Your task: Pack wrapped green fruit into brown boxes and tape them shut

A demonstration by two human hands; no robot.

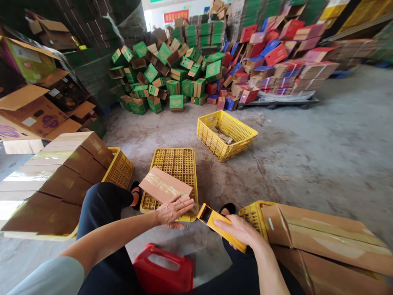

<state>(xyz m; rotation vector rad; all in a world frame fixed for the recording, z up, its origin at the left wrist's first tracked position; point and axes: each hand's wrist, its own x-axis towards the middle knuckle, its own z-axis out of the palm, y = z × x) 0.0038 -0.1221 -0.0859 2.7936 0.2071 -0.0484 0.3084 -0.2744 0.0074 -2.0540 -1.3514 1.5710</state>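
Observation:
A folded brown cardboard box (162, 184) with clear tape along its seam lies on an upturned yellow plastic crate (176, 162) in front of me. My left hand (173, 209) rests flat on the box's near end, fingers stretched out. My right hand (241, 231) grips a yellow tape dispenser (215, 223), whose front end points at the box's near right corner. My legs in dark trousers show below, with black sandals beside the crate.
Stacked taped cartons sit in a yellow crate (121, 168) at my left and in another (253, 213) at my right. An open yellow basket (225, 135) stands further off. A red plastic stool (162, 270) lies between my legs. Heaps of green and red boxes fill the back.

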